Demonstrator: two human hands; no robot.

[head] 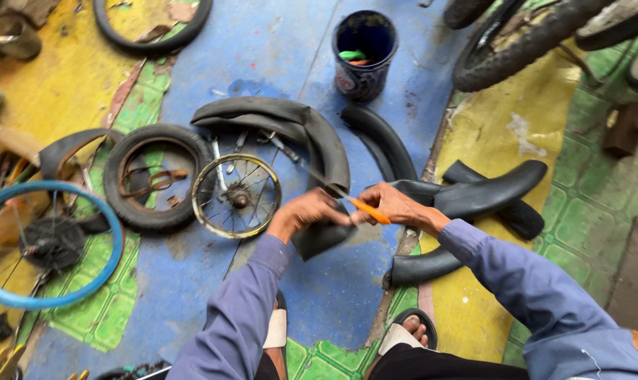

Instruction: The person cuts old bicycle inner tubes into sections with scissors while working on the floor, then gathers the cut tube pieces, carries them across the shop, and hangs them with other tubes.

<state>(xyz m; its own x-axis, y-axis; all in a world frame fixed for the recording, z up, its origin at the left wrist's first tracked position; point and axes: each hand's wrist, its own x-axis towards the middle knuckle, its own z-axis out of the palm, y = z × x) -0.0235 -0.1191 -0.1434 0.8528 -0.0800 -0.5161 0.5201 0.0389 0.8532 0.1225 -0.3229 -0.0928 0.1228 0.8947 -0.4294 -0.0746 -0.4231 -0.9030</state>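
Observation:
My left hand (310, 211) and my right hand (396, 204) meet above the painted floor. The right hand grips an orange-handled tool (368, 210) whose thin metal shaft (317, 177) points up and left. My left hand is blurred, closed near the orange handle and over a black rubber inner tube (319, 144) that arcs from the upper left down under my hands; I cannot tell whether it grips the tube. A second black tube (474, 197) curves to the right of my right hand and down to the floor.
A small rusty spoked wheel (236, 195) lies left of my hands, next to a small black tyre (153, 177) and a blue rim (48, 243). A dark bucket (364, 55) stands at the back. Bicycle tyres (523, 42) occupy the top right. My sandalled feet (407, 334) are below.

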